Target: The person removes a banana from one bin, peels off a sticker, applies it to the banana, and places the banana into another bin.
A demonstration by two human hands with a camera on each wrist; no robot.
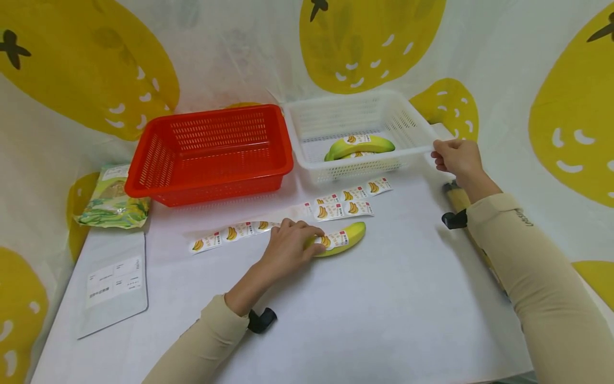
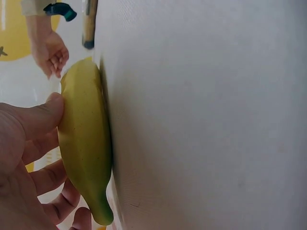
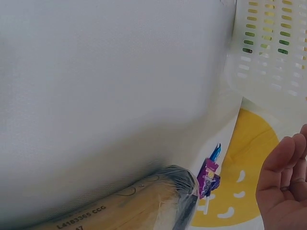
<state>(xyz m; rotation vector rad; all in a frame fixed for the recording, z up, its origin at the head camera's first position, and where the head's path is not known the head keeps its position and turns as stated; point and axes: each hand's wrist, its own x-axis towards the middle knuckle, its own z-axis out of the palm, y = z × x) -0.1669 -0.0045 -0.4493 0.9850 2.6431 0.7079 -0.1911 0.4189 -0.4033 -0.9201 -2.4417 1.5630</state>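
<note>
Far left on the white table (image 1: 408, 298): a crinkly green snack packet (image 1: 111, 205), and in front of it a flat grey pouch (image 1: 114, 288) with a printed label. Next along, a red slotted plastic basket (image 1: 211, 154), rigid, upright, nothing visible inside.

Nearer the front edge, a glossy paper strip of banana stickers (image 1: 230, 233), trailing rightwards into a small sheet of the same stickers (image 1: 347, 200). Over its middle, the left hand (image 1: 288, 246), fingers curled over the stem end of a yellow-green banana (image 1: 341, 239), thumb pressed against its side in the left wrist view (image 2: 45, 115). Lying flat on the table, long axis roughly left to right with a slight upward tilt at the far tip, most of its length stretching away to the right of the grip; smooth, matte skin, gently curved, one sticker already on the peel. Clearly nearer the left hand than the right.

Behind and to the right, a white perforated plastic basket (image 1: 364, 160) holding another stickered banana (image 1: 362, 145). At its right front corner, the right hand (image 1: 458, 160), fingers closed on the rim. Beside that forearm, a cardboard roll (image 3: 124, 206) wrapped in clear film, along the table's right edge.
</note>
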